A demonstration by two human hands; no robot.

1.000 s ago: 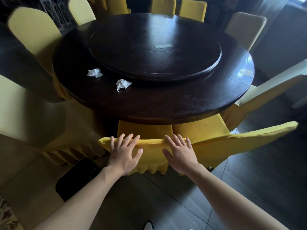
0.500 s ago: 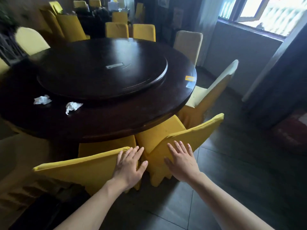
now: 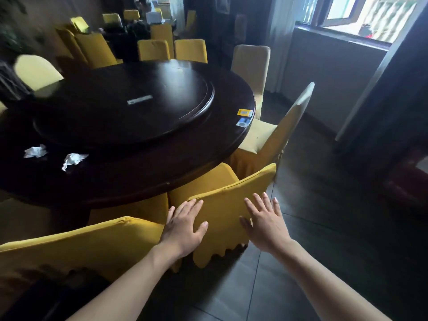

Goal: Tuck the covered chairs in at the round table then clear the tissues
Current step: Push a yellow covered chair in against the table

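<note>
Both hands flat on a yellow-covered chair back, push pending.

Left hand (image 3: 185, 228) and right hand (image 3: 266, 223), fingers spread and gripping nothing, press the chair (image 3: 227, 205) angled at the round table (image 3: 143, 181). Risk: loose cover slips, or the chair skews into its neighbour (image 3: 81, 242). Two crumpled tissues (image 3: 74, 159) lie on the tabletop, untouched.

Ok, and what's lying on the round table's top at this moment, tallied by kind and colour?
Crumpled white tissues: 2
Pale label on the raised turntable: 1
Yellow label near the table's right edge: 1
Blue label just beside the yellow one: 1
Total: 5
</note>
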